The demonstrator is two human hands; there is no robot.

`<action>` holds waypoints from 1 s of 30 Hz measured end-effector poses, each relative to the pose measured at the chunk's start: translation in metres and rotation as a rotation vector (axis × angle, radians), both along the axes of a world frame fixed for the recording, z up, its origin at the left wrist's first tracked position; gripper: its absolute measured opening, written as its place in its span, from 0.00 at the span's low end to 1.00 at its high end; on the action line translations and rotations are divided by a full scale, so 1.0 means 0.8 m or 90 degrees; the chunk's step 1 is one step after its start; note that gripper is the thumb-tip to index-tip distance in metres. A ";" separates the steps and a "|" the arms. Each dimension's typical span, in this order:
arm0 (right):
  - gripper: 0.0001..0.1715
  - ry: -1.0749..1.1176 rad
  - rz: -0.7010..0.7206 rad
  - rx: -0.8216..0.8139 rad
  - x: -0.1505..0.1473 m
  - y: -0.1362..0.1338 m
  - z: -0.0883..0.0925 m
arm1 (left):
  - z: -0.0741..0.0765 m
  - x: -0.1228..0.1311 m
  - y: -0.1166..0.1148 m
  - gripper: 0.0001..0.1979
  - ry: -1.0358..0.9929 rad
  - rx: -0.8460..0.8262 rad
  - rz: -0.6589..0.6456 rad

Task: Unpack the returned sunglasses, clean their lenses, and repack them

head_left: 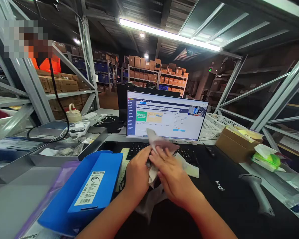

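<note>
My left hand (138, 174) and right hand (170, 176) clamp together on a crumpled pale plastic bag (153, 159), held above the bench (114, 137); blur hides what, if anything, is inside. To the left, a grey tray (57, 154) holds small packets, beside a labelled blue box (89, 186). At right, a cardboard box (235, 146) holds yellow papers.

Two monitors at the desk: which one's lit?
The front monitor, showing a web page with green and yellow panels; the monitor behind it is dark.
</note>
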State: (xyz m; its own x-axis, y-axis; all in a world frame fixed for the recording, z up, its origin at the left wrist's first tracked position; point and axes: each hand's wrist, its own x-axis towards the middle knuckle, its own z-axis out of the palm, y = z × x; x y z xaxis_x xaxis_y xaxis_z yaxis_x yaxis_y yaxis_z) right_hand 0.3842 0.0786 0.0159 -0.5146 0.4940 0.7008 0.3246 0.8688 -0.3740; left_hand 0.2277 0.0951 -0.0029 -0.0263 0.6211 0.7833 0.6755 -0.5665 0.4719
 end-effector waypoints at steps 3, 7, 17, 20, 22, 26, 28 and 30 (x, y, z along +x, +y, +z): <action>0.31 0.046 0.078 -0.019 0.004 0.017 -0.006 | 0.006 -0.002 -0.002 0.09 -0.010 -0.045 -0.017; 0.20 0.167 -0.009 -0.066 0.022 0.043 -0.006 | 0.014 0.000 -0.003 0.12 0.044 -0.030 -0.083; 0.16 0.145 0.011 -0.405 0.070 0.042 0.015 | 0.033 -0.025 -0.002 0.22 0.156 0.048 -0.110; 0.20 0.195 0.148 -0.553 0.074 0.042 0.017 | 0.034 -0.029 -0.002 0.19 0.127 0.060 -0.075; 0.24 0.212 0.187 -0.632 0.073 0.041 0.018 | 0.034 -0.027 -0.004 0.18 0.153 0.077 -0.078; 0.22 0.175 0.035 -0.601 0.049 0.025 0.014 | 0.028 -0.011 -0.012 0.12 0.261 0.126 -0.112; 0.19 0.164 -0.107 -0.492 0.031 0.014 0.010 | 0.025 -0.004 -0.012 0.08 0.321 0.161 -0.118; 0.17 0.196 -0.168 -0.450 0.019 0.008 0.008 | 0.023 -0.002 -0.010 0.07 0.343 0.179 -0.108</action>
State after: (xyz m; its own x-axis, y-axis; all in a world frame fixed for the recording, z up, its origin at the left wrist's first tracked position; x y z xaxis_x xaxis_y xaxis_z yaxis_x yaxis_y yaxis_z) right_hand 0.3998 0.0850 0.0223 -0.1545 0.9506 0.2693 0.2793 0.3035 -0.9110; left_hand 0.2265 0.0871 0.0152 0.4991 0.3504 0.7926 0.6664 -0.7399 -0.0925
